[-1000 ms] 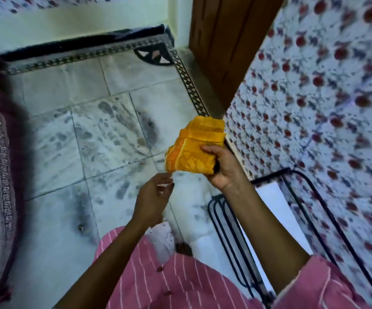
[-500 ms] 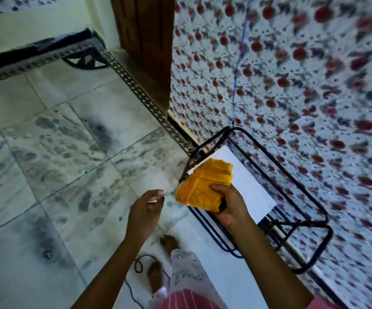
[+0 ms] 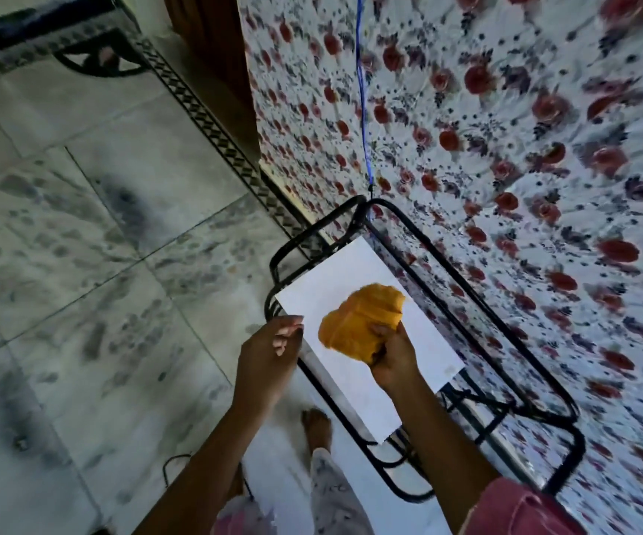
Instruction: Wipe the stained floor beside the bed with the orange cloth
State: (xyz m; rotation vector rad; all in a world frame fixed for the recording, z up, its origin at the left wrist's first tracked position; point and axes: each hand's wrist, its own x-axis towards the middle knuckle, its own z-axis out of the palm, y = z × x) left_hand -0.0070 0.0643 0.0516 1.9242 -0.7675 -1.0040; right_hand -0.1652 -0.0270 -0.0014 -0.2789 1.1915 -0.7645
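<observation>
Over the white board (image 3: 354, 272) — orange cloth (image 3: 362, 322) bunched within the right grip (image 3: 393, 359), pinched fast; left grip (image 3: 268, 357) slack alongside.

both forearms bare, entering from the lower edge and reaching forward side by side. right grip (image 3: 393, 357) — fingers and thumb curled round the lower part of the bunched orange cloth (image 3: 358, 322), back of the hand toward the camera, wrist roughly straight. left grip (image 3: 270, 353) just beside it, clear of the cloth; fingers (image 3: 286, 334) loosely curled inward, nails showing, nothing held. left forearm angles up from the lower left, wrist straight. pink sleeve (image 3: 520, 507) on the right upper arm. one bare foot (image 3: 316, 424) between the two forearms — toes pointing forward, leg in pale printed trousers (image 3: 331, 492).
</observation>
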